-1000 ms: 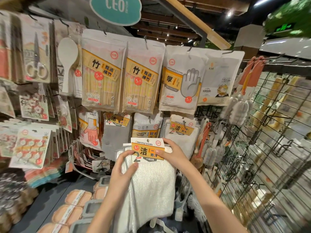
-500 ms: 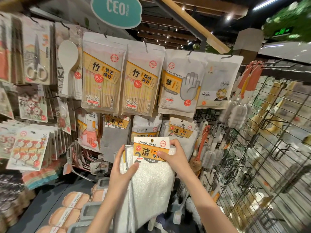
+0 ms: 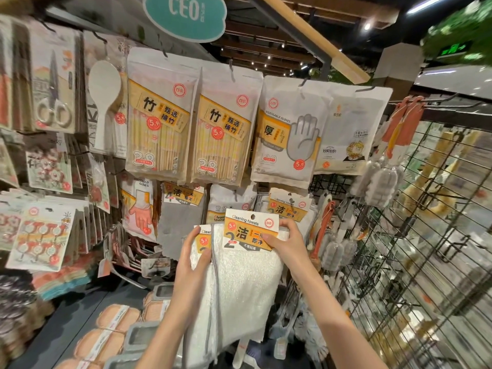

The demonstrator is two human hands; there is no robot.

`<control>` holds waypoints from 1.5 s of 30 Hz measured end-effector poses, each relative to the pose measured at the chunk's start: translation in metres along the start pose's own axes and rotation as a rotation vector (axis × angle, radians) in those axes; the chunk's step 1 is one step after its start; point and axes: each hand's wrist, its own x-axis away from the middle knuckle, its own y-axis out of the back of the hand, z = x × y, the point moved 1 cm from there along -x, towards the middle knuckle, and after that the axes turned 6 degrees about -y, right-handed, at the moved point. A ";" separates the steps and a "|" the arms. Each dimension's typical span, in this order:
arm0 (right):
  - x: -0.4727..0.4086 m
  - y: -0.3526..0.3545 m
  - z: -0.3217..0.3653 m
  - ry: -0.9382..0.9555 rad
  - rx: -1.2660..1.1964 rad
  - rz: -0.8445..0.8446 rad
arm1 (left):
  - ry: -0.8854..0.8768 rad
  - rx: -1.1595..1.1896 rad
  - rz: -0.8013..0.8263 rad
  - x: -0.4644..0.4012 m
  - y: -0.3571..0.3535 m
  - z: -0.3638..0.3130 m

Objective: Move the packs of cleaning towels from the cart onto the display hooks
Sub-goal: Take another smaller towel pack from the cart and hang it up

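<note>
The left hand [image 3: 192, 258] grips the rear pack [image 3: 200, 251], steadying the stack. The right hand [image 3: 286, 242] pinches the front pack's card [image 3: 250, 233], lifting its hole toward the hung towels [image 3: 288, 209], probably to hook it.

White towel pack [image 3: 245, 283] with grey edging, its header card [image 3: 250, 233] orange and white.
</note>
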 end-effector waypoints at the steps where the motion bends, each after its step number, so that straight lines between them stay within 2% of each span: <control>1: -0.002 0.002 -0.001 0.007 0.007 -0.007 | -0.014 -0.010 -0.007 -0.002 0.000 0.001; 15: -0.030 0.047 -0.009 0.170 0.009 -0.196 | -0.018 -0.002 -0.014 -0.014 -0.010 0.003; 35: -0.072 0.069 -0.015 0.147 0.080 -0.272 | -0.027 -0.035 -0.021 -0.026 -0.021 0.010; 45: -0.093 0.066 -0.025 0.041 0.191 -0.299 | -0.058 -0.077 -0.032 -0.027 -0.019 0.003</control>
